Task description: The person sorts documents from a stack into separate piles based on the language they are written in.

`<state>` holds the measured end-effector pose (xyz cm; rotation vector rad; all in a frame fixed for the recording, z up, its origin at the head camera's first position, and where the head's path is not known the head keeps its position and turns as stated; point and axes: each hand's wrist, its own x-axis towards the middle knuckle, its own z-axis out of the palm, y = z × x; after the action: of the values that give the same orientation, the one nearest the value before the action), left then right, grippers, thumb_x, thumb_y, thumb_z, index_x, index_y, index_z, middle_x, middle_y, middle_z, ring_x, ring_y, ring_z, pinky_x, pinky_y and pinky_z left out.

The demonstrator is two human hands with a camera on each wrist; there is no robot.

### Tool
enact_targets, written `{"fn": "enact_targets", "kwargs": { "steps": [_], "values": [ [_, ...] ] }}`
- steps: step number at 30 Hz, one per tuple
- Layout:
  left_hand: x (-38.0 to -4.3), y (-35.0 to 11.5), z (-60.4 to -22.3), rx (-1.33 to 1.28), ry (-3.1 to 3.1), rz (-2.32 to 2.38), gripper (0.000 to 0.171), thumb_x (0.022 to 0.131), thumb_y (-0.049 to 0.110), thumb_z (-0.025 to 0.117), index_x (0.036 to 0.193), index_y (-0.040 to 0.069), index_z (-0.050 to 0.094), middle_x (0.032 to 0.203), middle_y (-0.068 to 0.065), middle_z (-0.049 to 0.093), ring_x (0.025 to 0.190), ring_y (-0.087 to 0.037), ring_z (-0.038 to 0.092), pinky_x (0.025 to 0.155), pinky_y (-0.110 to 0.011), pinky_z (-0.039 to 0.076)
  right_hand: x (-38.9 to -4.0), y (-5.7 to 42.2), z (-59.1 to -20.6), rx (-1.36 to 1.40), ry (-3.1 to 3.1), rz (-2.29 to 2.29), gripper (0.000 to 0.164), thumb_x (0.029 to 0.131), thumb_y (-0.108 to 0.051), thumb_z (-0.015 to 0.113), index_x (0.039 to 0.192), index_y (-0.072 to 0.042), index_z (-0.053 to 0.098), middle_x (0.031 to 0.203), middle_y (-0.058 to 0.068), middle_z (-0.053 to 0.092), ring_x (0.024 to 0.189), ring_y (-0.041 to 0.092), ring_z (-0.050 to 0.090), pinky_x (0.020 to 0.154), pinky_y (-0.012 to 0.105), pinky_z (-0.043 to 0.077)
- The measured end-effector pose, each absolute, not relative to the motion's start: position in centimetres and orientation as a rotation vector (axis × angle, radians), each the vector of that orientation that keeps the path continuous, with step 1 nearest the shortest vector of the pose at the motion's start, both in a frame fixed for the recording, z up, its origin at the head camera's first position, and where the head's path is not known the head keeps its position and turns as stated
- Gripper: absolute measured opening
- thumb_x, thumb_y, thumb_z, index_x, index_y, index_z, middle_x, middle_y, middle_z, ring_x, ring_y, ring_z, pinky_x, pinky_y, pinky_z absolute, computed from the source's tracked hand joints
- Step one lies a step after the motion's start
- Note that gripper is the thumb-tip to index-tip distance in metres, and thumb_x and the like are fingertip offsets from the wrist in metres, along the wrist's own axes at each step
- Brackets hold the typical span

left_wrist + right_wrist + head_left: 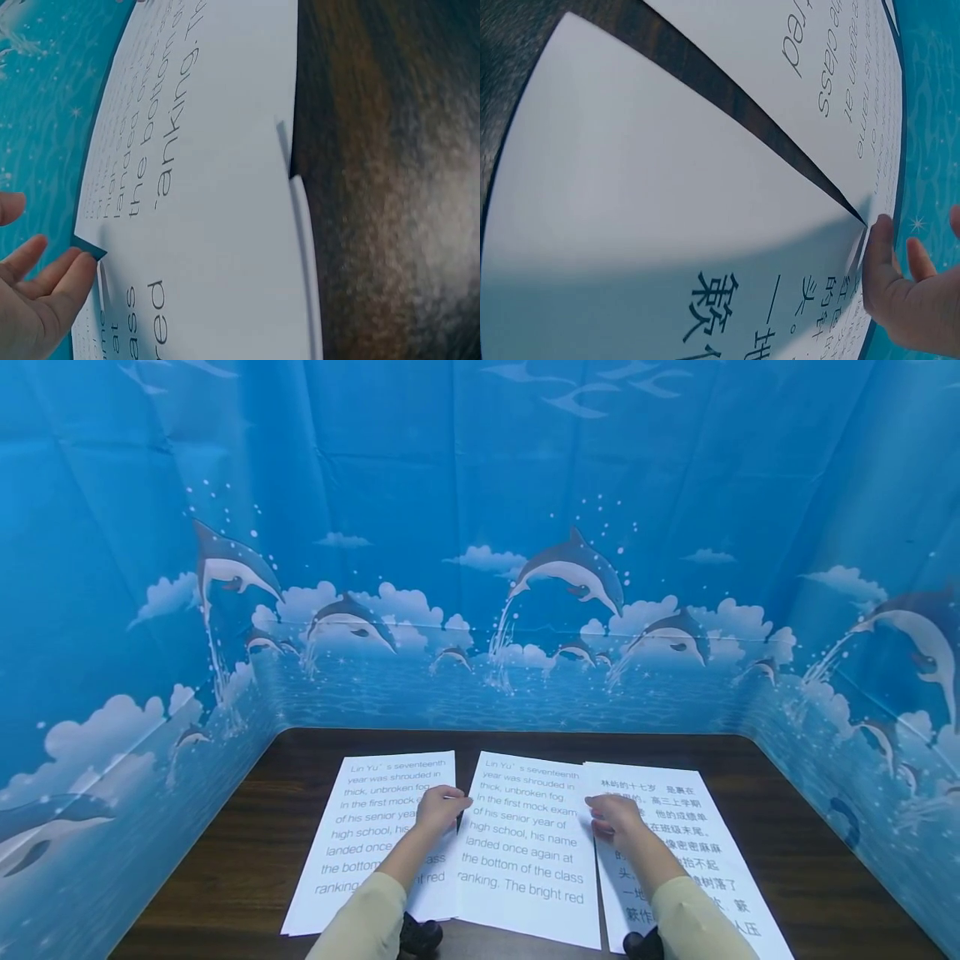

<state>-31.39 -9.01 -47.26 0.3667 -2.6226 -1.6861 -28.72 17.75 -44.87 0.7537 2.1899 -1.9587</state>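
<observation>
Three printed sheets lie side by side in the head view. The left sheet (330, 827) and the middle sheet (525, 852) carry English text, the right sheet (720, 843) Chinese characters. My left hand (441, 808) is at the left edge of the middle sheet, over the left sheet; its fingertips (86, 262) are by the paper, thumb apart. Over the gap between the middle and right sheets is my right hand (617, 817), its fingers (881, 232) by the edges and nothing visibly gripped. Whether the fingertips touch paper is hard to tell.
The sheets lie on a dark wooden table (202, 860). A blue curtain printed with dolphins (480, 468) surrounds the back and sides. The middle sheet overlaps the left one near its lower edge. Black straps or knobs (422, 935) show beneath the wrists.
</observation>
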Motion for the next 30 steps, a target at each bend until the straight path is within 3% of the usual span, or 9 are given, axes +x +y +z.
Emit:
{"fn": "enact_targets", "kwargs": {
  "steps": [2, 7, 13, 20, 30],
  "values": [
    [-31.2, -9.0, -46.8, 0.36, -2.627, -1.719, 0.03, 0.074, 0.022, 0.065, 0.096, 0.003, 0.058, 0.095, -0.011, 0.054, 0.086, -0.025, 0.054, 0.069, -0.034, 0.048, -28.8, 17.7, -44.9, 0.783, 2.217, -1.932, 0.057, 0.079, -0.013, 0.057, 0.125, 0.008, 0.031, 0.111, 0.027, 0.043, 0.097, 0.037, 0.047, 0.069, 0.032, 0.047],
    [-30.4, -9.3, -45.4, 0.293, -2.66, -1.696, 0.032, 0.074, 0.022, 0.064, 0.097, 0.001, 0.058, 0.096, -0.013, 0.054, 0.09, -0.029, 0.053, 0.071, -0.037, 0.047, -30.2, 18.1, -46.8, 0.823, 2.295, -1.821, 0.058, 0.078, -0.019, 0.06, 0.125, 0.005, 0.034, 0.109, 0.024, 0.045, 0.092, 0.034, 0.05, 0.06, 0.028, 0.047],
    [-30.3, -9.5, -45.0, 0.269, -2.706, -1.682, 0.033, 0.075, 0.024, 0.063, 0.099, 0.002, 0.057, 0.099, -0.013, 0.053, 0.093, -0.03, 0.052, 0.073, -0.039, 0.046, -32.6, 18.9, -49.6, 0.792, 2.316, -1.786, 0.063, 0.075, -0.029, 0.063, 0.124, 0.002, 0.037, 0.107, 0.022, 0.046, 0.088, 0.03, 0.051, 0.066, 0.035, 0.047],
    [-30.2, -9.2, -44.5, 0.253, -2.706, -1.754, 0.037, 0.074, 0.024, 0.063, 0.102, 0.001, 0.054, 0.104, -0.015, 0.05, 0.097, -0.032, 0.049, 0.075, -0.042, 0.045, -33.6, 19.1, -51.0, 0.792, 2.298, -1.821, 0.063, 0.074, -0.029, 0.064, 0.123, 0.0, 0.038, 0.102, 0.018, 0.049, 0.085, 0.028, 0.053, 0.064, 0.035, 0.048],
    [-30.1, -9.0, -44.6, 0.355, -2.649, -1.831, 0.035, 0.075, 0.018, 0.062, 0.102, -0.002, 0.052, 0.091, -0.013, 0.053, 0.087, -0.029, 0.053, 0.071, -0.038, 0.046, -30.1, 17.2, -45.8, 0.917, 2.209, -1.896, 0.048, 0.08, -0.011, 0.057, 0.121, 0.007, 0.037, 0.102, 0.022, 0.047, 0.093, 0.034, 0.049, 0.067, 0.036, 0.047]
  ]
}}
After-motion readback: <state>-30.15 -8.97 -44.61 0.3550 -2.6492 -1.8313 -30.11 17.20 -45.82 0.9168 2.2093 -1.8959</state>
